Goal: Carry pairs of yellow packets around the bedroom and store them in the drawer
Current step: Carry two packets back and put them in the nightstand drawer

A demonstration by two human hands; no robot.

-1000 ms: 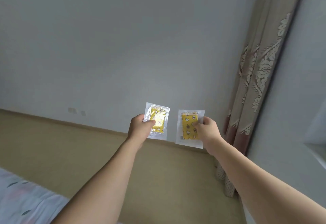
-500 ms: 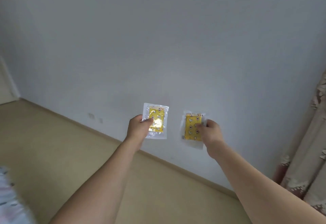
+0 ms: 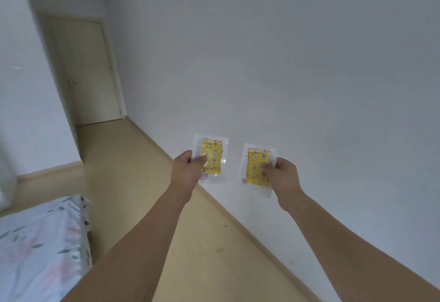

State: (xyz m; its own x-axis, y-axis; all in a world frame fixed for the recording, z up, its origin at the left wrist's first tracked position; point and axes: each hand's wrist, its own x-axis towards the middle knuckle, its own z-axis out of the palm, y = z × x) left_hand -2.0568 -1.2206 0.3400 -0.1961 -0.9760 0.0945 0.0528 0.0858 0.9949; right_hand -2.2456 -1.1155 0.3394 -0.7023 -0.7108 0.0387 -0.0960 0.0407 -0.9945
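Packets are what you carry, one in each hand, both held up in front of the white wall (image 3: 285, 63) and above the floor (image 3: 133, 182), with the bed (image 3: 40, 242) lower left of them. No drawer is in view, so you likely have walking ahead, and the bed corner sits close to your path: watch it instead of your hands. Your arms are stretched forward, nearly straight. Your left hand (image 3: 187, 167) pinches the left packet (image 3: 212, 159) by its clear side edge; your right hand (image 3: 283, 174) pinches the right packet (image 3: 258, 167) the same way. That slick wrapper could slip from so slight a grip, so keep both pinches firm.
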